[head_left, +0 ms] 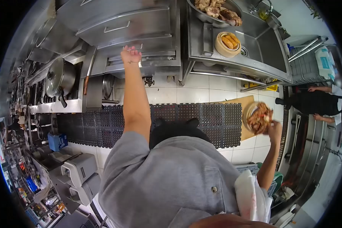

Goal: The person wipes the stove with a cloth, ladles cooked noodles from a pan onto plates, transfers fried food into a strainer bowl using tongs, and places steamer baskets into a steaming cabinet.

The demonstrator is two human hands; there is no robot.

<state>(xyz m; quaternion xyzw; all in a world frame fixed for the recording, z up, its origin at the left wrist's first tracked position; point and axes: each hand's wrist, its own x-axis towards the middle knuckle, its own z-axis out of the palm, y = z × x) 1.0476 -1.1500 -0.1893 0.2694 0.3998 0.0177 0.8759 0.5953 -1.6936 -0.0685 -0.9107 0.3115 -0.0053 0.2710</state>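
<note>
My left hand (131, 56) reaches forward to a steel drawer, its fingers curled at the metal drawer handle (139, 47). Off to the right, my right hand (274, 129) grips the edge of a round, pale-rimmed bowl (248, 121). Browned pieces of meat (261, 116) fill this bowl, which is held out above the floor. The right fingers are partly hidden behind the bowl and its contents.
A large metal bowl of meat (220, 23) and a round container with yellow-orange pieces (228, 45) stand by the steel sink (260, 40). Left, a lidded pot (60, 78) sits on the stove. A black perforated mat (91, 127) covers the floor. A co-worker (311, 102) stands at right.
</note>
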